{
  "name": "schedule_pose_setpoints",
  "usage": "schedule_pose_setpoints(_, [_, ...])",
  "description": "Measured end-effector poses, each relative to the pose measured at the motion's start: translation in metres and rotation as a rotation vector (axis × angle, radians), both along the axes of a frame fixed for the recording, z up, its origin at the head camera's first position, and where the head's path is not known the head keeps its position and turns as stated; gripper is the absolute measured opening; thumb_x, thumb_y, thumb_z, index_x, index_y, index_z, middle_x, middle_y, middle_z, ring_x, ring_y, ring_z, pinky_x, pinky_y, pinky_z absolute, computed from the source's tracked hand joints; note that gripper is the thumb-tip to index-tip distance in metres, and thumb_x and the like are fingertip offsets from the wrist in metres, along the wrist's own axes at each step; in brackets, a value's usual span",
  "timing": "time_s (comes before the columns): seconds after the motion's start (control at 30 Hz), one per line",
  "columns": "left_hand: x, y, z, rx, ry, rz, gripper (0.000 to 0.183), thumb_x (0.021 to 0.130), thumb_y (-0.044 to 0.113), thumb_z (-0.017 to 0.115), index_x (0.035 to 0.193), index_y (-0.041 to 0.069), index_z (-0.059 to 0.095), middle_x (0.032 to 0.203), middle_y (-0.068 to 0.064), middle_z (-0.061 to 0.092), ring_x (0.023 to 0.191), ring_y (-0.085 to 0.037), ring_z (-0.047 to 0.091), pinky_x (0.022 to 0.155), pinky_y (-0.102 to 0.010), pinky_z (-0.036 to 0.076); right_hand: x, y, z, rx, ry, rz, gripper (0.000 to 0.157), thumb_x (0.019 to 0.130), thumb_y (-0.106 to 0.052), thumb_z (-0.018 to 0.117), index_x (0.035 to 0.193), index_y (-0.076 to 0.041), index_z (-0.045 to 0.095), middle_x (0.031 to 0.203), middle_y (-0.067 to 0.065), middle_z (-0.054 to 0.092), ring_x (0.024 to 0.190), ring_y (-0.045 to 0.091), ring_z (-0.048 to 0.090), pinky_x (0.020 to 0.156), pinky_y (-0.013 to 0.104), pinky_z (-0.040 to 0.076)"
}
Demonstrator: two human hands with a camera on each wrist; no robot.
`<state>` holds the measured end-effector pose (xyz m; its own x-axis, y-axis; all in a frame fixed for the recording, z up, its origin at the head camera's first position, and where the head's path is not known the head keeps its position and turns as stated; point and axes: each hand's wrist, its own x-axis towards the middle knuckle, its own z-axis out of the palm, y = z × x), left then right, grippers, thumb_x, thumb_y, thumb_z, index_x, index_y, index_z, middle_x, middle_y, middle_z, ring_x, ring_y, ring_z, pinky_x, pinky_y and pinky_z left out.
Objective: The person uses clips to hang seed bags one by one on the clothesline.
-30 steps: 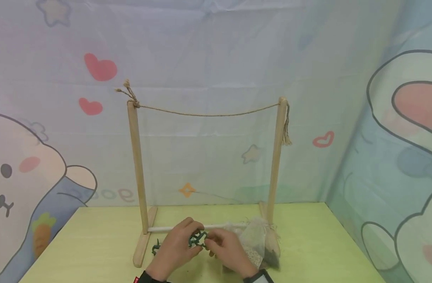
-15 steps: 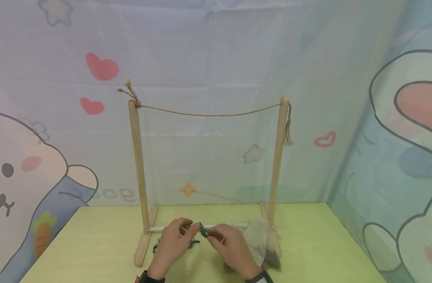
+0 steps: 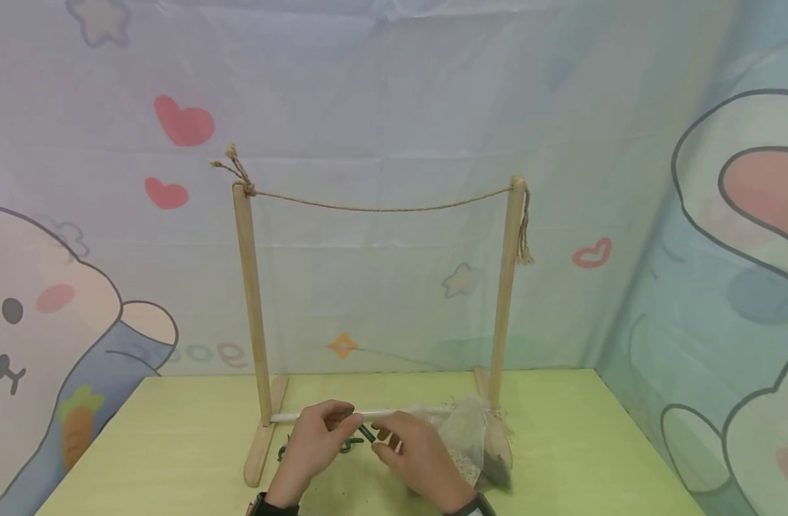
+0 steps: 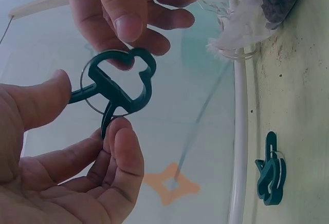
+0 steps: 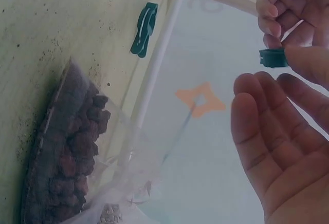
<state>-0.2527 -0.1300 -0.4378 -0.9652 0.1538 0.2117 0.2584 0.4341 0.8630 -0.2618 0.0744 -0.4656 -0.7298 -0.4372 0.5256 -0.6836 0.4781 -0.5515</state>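
In the left wrist view, a green plastic plant clip (image 4: 110, 91) with a thin wire spring ring is pinched by its two handles between the thumb and fingers of my left hand (image 4: 46, 157). Its rounded jaws meet in a closed loop. The head view shows this clip (image 3: 367, 432) edge-on between my left hand (image 3: 311, 444) and my right hand (image 3: 423, 459). My right hand's thumb and fingers are spread apart right beside the clip; whether a fingertip touches it I cannot tell. Another green clip (image 4: 270, 180) lies on the table below.
A wooden frame (image 3: 248, 301) with a sagging rope (image 3: 381, 209) and a white bottom bar (image 3: 284, 418) stands behind my hands. Sheer pouches sit by its right foot, one with pale grains (image 3: 461, 466), another with dark lumps (image 5: 72, 157). A further green clip (image 3: 282, 451) lies at left.
The clip has turned from facing flat to edge-on. My right hand's fingers have loosened and parted beside it, while my left hand keeps hold of it.
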Motion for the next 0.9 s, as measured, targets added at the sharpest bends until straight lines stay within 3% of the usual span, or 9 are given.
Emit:
schedule_pose_setpoints(0.2, [0.002,-0.001,0.004,-0.003,0.066,0.034,0.037,0.098,0.018,0.073,0.125,-0.007,0.068,0.101,-0.012,0.070,0.093,-0.029,0.069,0.082,-0.041,0.058,-0.002,0.008,0.001,0.004,-0.058,0.006,0.027,0.095,-0.010,0.075,0.122,-0.008,0.073,0.099,0.006,0.071,0.075,0.005,0.064,0.062,0.021,0.052])
schedule_pose_setpoints(0.47, [0.000,-0.004,0.006,0.013,0.128,0.121,0.037,0.093,0.016,0.079,0.120,-0.006,0.069,0.096,-0.008,0.071,0.089,-0.022,0.068,0.078,-0.034,0.058,-0.004,0.021,0.008,0.013,-0.011,-0.084,0.020,0.092,-0.008,0.077,0.112,-0.006,0.075,0.095,0.005,0.072,0.075,0.007,0.065,0.062,0.022,0.052])
schedule_pose_setpoints(0.63, [0.001,-0.005,0.008,0.017,0.159,0.145,0.036,0.091,0.013,0.080,0.120,-0.006,0.070,0.098,-0.010,0.072,0.088,-0.022,0.069,0.075,-0.029,0.057,-0.004,0.038,0.016,-0.004,-0.024,-0.225,0.019,0.092,-0.006,0.075,0.111,-0.006,0.075,0.097,0.004,0.073,0.076,0.009,0.065,0.065,0.023,0.054])
schedule_pose_setpoints(0.77, [0.001,-0.005,0.007,0.015,0.188,0.163,0.037,0.090,0.013,0.081,0.120,-0.006,0.070,0.099,-0.011,0.072,0.087,-0.023,0.069,0.075,-0.028,0.057,-0.005,0.056,0.021,0.017,-0.118,-0.383,0.020,0.094,-0.008,0.073,0.113,-0.004,0.075,0.097,0.005,0.072,0.079,0.013,0.066,0.068,0.030,0.056])
schedule_pose_setpoints(0.9, [0.001,-0.005,0.007,0.001,0.212,0.180,0.039,0.089,0.013,0.082,0.121,-0.005,0.070,0.099,-0.012,0.072,0.088,-0.024,0.069,0.076,-0.030,0.057,-0.006,0.075,0.025,0.036,-0.193,-0.486,0.023,0.092,-0.006,0.073,0.113,0.003,0.073,0.095,0.010,0.072,0.078,0.021,0.068,0.066,0.038,0.057])
